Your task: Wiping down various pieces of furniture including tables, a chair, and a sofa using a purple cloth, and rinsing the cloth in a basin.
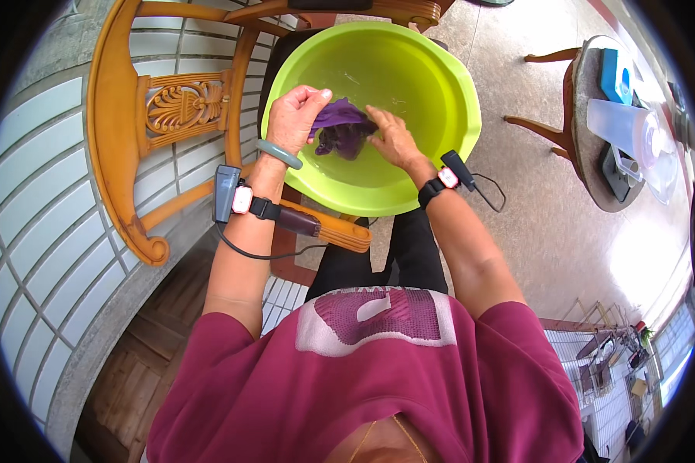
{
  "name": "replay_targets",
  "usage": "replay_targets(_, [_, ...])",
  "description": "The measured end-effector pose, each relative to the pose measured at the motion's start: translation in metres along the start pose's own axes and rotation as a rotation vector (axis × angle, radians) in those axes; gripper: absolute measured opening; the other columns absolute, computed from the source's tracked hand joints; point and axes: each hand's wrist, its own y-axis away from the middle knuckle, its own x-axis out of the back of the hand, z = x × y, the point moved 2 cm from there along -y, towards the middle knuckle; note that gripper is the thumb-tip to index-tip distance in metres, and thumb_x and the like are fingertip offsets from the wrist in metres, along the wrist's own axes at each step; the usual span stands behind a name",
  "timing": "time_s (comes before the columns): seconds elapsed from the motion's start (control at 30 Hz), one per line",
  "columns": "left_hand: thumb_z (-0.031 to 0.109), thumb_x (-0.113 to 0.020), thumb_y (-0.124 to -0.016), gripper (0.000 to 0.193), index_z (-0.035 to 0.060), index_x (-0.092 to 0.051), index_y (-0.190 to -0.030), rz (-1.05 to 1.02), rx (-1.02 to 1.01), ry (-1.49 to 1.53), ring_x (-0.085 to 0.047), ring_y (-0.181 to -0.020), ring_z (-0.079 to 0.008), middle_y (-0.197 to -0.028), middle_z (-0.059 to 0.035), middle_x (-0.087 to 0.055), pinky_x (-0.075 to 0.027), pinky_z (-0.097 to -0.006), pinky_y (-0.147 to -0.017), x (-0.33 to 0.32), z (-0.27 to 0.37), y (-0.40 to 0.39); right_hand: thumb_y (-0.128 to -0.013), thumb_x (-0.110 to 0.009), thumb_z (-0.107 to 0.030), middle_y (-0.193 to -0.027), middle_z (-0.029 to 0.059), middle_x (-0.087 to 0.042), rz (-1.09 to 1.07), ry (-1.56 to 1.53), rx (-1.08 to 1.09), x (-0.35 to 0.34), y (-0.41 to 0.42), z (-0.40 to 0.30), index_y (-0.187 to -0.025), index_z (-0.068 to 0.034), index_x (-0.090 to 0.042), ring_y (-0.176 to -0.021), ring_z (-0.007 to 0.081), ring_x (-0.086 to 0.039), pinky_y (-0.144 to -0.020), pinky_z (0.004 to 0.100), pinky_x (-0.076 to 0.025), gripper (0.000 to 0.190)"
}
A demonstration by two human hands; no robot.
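Note:
A large lime-green plastic basin [440, 63] with water in it rests before me on a wooden armchair. My left hand [295, 116] is over the basin's left side, its thumb and fingers closed on a wet purple cloth [339, 116]. Part of the cloth hangs down, dark and bunched, into the water. My right hand [392, 136] is at the cloth's right edge, slightly blurred, with its fingers apart; whether it grips the cloth is unclear. A jade-coloured bangle [279, 154] circles my left wrist. Both forearms carry strapped devices with cables.
The armchair's carved wooden back [188, 107] stands at the left by a tiled wall [52, 202]. Its armrest [336, 228] lies below the basin. To the right, a small table [585, 75] bears a clear plastic jug [619, 127] and a blue box [615, 75].

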Motion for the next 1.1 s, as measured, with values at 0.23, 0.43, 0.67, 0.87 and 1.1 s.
replay_targets(0.23, [0.025, -0.069, -0.079, 0.024, 0.0109, -0.067, -0.098, 0.138, -0.070, -0.511, -0.060, -0.064, -0.0217, -0.077, -0.0083, -0.066, -0.052, -0.0343, -0.064, 0.018, -0.088, -0.063, -0.082, -0.058, -0.018, -0.096, 0.0192, -0.068, 0.038, -0.456, -0.490, -0.022, -0.012, 0.044, -0.104, 0.001, -0.065, -0.089, 0.0307, -0.065, -0.082, 0.0382, -0.049, 0.030])
replay_targets(0.43, [0.031, -0.071, -0.076, 0.052, 0.0069, -0.058, -0.121, 0.222, -0.200, -0.663, -0.052, -0.112, -0.0360, -0.122, -0.0193, -0.052, -0.043, -0.0393, -0.097, -0.038, -0.134, -0.074, -0.081, -0.063, -0.015, -0.095, 0.0137, -0.066, 0.569, -0.634, -0.398, 0.002, -0.019, 0.041, -0.113, 0.006, -0.056, -0.085, 0.0208, -0.062, -0.078, 0.0325, -0.048, 0.039])
replay_targets(0.67, [0.019, -0.069, -0.075, 0.046, -0.0017, -0.060, -0.115, 0.044, 0.176, -0.346, -0.063, -0.094, -0.0290, -0.105, -0.0195, -0.066, -0.047, -0.0344, -0.088, -0.033, -0.181, -0.068, -0.085, -0.056, -0.006, -0.092, 0.0092, -0.066, 0.088, -0.868, -0.688, -0.029, -0.006, 0.018, -0.117, -0.001, -0.059, -0.081, 0.0170, -0.060, -0.074, 0.0270, -0.047, 0.033])
replay_targets(0.87, [0.023, -0.065, -0.085, 0.030, 0.0022, -0.063, -0.106, 0.261, 0.366, 0.291, -0.062, -0.082, -0.0163, -0.097, -0.0083, -0.067, -0.049, -0.0283, -0.078, -0.019, -0.189, -0.058, -0.083, -0.057, -0.008, -0.114, 0.0185, -0.063, 0.408, -0.758, -0.605, -0.020, -0.006, 0.051, -0.123, 0.003, -0.055, -0.103, 0.0256, -0.059, -0.093, 0.0328, -0.044, 0.041])
replay_targets(1.1, [0.058, -0.061, -0.081, 0.050, 0.0134, -0.063, -0.103, -0.034, 0.610, 0.807, -0.064, -0.079, -0.0217, -0.083, -0.0050, -0.066, -0.055, -0.0406, -0.075, -0.046, -0.155, -0.054, -0.083, -0.050, -0.004, -0.082, 0.0065, -0.062, 0.002, -0.952, -0.372, -0.024, -0.001, -0.063, -0.102, 0.000, -0.063, -0.070, 0.0135, -0.056, -0.064, 0.0275, -0.047, 0.023])
